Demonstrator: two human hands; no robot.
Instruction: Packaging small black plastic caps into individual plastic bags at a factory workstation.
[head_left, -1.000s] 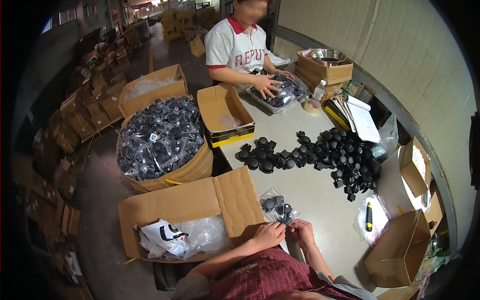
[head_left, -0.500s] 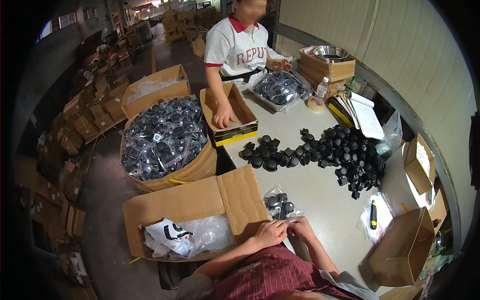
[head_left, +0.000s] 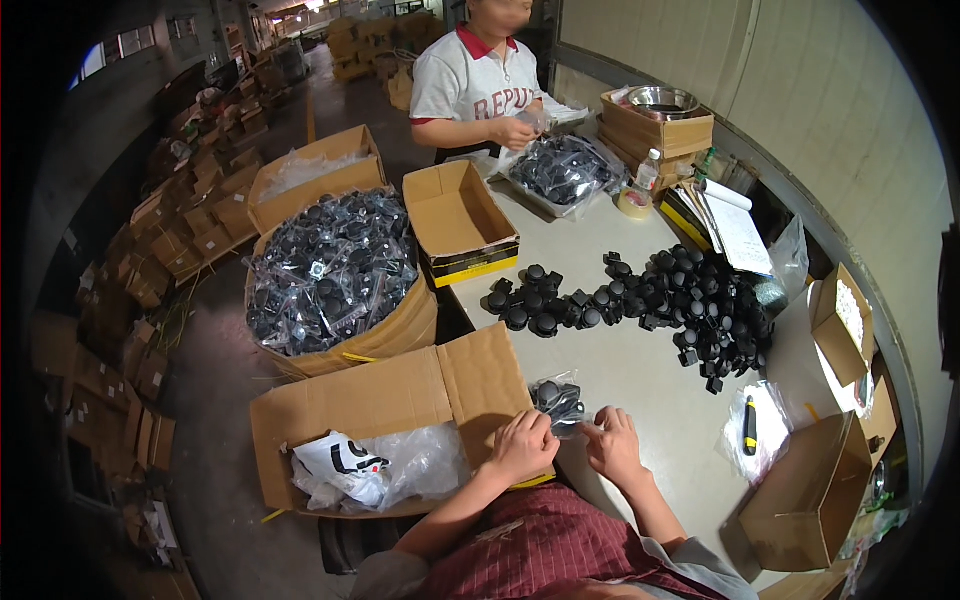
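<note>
A small clear plastic bag [head_left: 559,400] with several black parts inside lies at the table's near-left edge, beside the open carton. My left hand [head_left: 524,446] is closed at the bag's near-left corner, its fingers curled. On the other side, my right hand [head_left: 612,443] pinches the bag's near-right edge between thumb and fingers. Farther back on the table spreads a pile of loose black parts [head_left: 690,300] with round discs and squarish bases.
An open carton [head_left: 350,400] holding plastic bags stands at my left; behind it is a big carton of bagged parts [head_left: 330,270]. Across the table a co-worker [head_left: 480,90] handles clear plastic by a filled tray [head_left: 565,175]. A yellow-black cutter [head_left: 750,425] lies right.
My hands have moved apart and slightly forward, and the bag has shifted. The co-worker's hand has left the yellow-black box and now holds clear plastic near the chest.
</note>
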